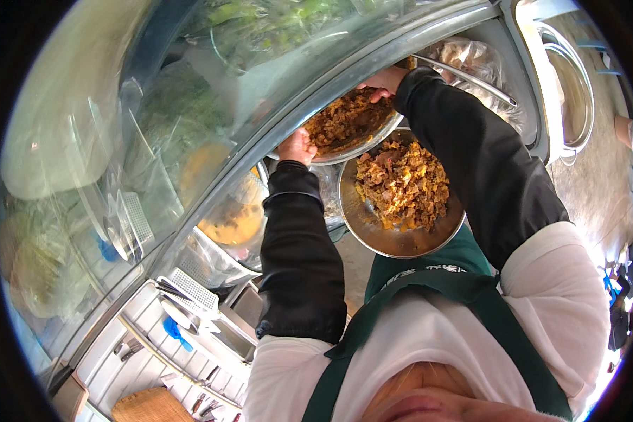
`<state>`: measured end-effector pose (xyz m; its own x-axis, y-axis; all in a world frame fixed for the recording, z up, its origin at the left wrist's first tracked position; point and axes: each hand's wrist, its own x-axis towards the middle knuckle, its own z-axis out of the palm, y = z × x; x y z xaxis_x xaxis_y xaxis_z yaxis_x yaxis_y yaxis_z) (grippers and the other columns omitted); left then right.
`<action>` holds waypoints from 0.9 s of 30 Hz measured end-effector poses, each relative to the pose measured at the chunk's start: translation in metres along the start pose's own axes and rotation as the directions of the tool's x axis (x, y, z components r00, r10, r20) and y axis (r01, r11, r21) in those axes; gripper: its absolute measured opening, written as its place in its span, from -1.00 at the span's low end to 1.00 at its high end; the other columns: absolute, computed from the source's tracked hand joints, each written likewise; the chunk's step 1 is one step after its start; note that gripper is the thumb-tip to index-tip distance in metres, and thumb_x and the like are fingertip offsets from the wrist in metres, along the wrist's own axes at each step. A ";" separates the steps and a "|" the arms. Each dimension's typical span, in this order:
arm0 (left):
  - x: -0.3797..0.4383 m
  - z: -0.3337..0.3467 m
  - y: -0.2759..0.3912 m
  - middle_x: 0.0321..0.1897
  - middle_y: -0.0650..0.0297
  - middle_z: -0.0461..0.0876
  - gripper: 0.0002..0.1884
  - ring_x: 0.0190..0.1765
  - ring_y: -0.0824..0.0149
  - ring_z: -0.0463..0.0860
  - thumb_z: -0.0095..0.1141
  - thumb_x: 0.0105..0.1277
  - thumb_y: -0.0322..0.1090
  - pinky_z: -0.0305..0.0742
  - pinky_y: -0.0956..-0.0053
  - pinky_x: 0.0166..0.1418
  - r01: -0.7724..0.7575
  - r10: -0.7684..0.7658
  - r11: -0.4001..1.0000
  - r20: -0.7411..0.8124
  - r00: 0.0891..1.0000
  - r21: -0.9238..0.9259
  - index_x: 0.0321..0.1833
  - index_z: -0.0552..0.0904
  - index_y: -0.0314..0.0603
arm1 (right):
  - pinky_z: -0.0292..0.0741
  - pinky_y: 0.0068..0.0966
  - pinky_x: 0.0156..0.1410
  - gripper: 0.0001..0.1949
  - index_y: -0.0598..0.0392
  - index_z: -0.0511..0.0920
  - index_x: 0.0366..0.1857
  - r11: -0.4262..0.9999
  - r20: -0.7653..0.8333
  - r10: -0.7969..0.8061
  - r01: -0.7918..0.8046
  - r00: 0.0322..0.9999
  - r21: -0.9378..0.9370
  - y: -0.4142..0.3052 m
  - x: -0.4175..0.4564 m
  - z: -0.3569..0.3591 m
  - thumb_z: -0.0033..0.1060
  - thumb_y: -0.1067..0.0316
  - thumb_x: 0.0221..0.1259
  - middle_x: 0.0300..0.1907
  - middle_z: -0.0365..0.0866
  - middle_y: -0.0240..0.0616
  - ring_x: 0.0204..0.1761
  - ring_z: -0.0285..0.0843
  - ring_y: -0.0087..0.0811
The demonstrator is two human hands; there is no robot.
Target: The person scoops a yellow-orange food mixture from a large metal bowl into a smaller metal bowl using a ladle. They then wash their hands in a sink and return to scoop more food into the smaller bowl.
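A large metal bowl [380, 136] of orange-brown crumbly food mixture [343, 121] lies partly beneath the curved edge of a glass cover. My left hand [297, 146] is closed on its left rim. At the bowl's far right side is my right hand [382, 84], its fingers bent over the mixture; the glass frame hides part of it, and its hold is unclear. Nearer my body, a second metal bowl [358, 221] holds a heap of similar mixture [406, 184], its rim close against the first bowl. Black sleeve covers reach both wrists.
The curved glass cover's frame [232, 163] crosses above the work area. Right of the bowls, a metal-handled utensil [467, 79] lies by plastic-bagged food [475, 58]. To the left stand a container of yellow food [237, 221], a white perforated basket [195, 290] and a wooden board [150, 406].
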<state>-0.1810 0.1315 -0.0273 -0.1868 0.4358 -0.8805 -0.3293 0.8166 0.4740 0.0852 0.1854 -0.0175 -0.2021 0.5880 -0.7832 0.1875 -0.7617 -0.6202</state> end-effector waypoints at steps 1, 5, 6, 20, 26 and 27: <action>-0.007 0.005 -0.005 -0.77 0.39 0.14 -0.77 -0.71 0.45 0.12 -0.03 0.07 -0.48 0.05 0.50 -0.61 -0.060 0.060 0.997 0.021 0.998 -0.039 -0.65 0.28 -0.01 | 0.68 -0.36 -0.21 -0.51 0.08 0.37 0.22 0.997 0.001 -0.008 0.008 1.000 -0.082 -0.008 -0.019 0.007 0.22 0.34 0.17 0.24 0.33 -0.02 -0.08 0.57 -0.16; -0.033 0.037 -0.014 -0.56 0.11 0.54 -0.92 -0.67 0.34 0.36 -0.03 0.22 -0.38 0.13 0.47 -0.66 0.005 0.004 0.984 -0.048 0.999 0.176 -0.43 0.47 -0.18 | 0.58 -0.16 -0.07 -0.65 0.04 0.48 0.11 0.871 -0.001 -0.149 0.131 0.989 -0.473 -0.012 -0.035 0.028 0.00 0.21 0.28 0.15 0.44 -0.08 0.03 0.48 -0.12; -0.036 0.050 -0.016 -0.47 0.07 0.57 -0.88 -0.58 0.31 0.45 -0.02 0.23 -0.34 0.23 0.43 -0.63 -0.052 0.101 0.947 -0.140 0.985 0.316 -0.28 0.49 -0.23 | 0.50 -0.20 0.03 -0.57 0.07 0.41 0.16 0.646 0.025 -0.306 0.227 0.952 -0.729 0.012 0.002 0.013 0.04 0.16 0.24 0.18 0.41 -0.11 0.08 0.44 -0.13; 0.058 -0.052 0.006 0.13 0.25 0.31 -0.48 0.25 0.13 0.24 0.06 0.30 -0.06 -0.05 -0.16 0.36 -0.117 0.127 0.962 0.024 0.992 -0.246 0.28 0.26 0.05 | 0.12 -0.15 0.38 -0.50 0.00 0.33 0.23 0.829 -0.132 -0.547 0.557 0.827 0.055 0.016 0.000 0.018 0.14 0.09 0.25 0.32 0.20 -0.15 0.30 0.13 -0.07; 0.054 0.000 -0.010 0.28 0.32 0.24 -0.34 0.32 0.16 0.19 0.10 0.23 0.08 -0.07 -0.24 0.32 -0.363 0.384 0.921 0.180 0.906 -0.137 0.35 0.21 0.12 | 0.25 -0.19 0.27 -0.57 0.02 0.39 0.17 0.829 -0.061 -0.529 0.499 0.847 -0.253 0.034 0.028 -0.013 0.09 0.13 0.27 0.24 0.31 -0.13 0.22 0.24 -0.05; 0.079 -0.015 -0.016 0.30 0.35 0.24 -0.33 0.33 0.19 0.18 0.10 0.21 0.11 -0.05 -0.24 0.30 -0.383 0.401 0.914 0.155 0.903 -0.132 0.35 0.22 0.15 | 0.28 -0.20 0.24 -0.61 0.03 0.42 0.14 0.836 -0.076 -0.520 0.489 0.851 -0.248 0.032 0.028 -0.006 0.07 0.14 0.28 0.20 0.37 -0.13 0.20 0.28 -0.06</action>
<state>-0.2045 0.1465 -0.1042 -0.1572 0.7794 -0.6065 -0.3517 0.5297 0.7718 0.0915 0.1794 -0.0597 -0.1964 0.9171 -0.3469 0.2963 -0.2818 -0.9126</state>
